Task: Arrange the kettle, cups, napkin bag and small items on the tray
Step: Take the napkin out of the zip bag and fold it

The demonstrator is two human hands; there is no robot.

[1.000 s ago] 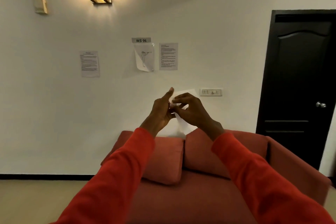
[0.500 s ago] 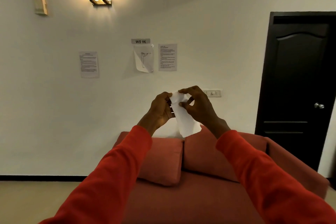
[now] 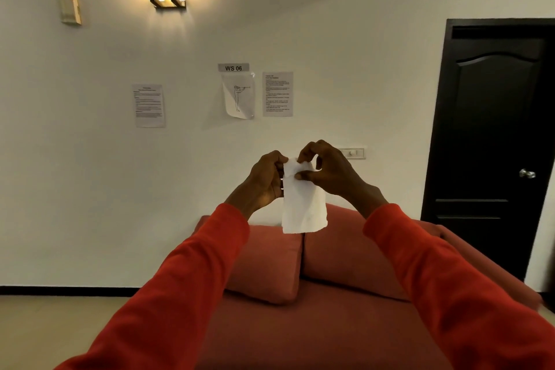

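Comparing against 0.5 s earlier, the white napkin [image 3: 304, 201] hung longer and flatter, its lower edge level with the top of the red sofa [image 3: 300, 324] backrest. The left hand [image 3: 264, 182] pinched its upper left edge; the right hand [image 3: 326, 171] pinched the top with thumb and forefinger. Both hands were raised above the sofa. No tray, kettle or cups were in view. Judgement: unfolding under way; placement not begun.
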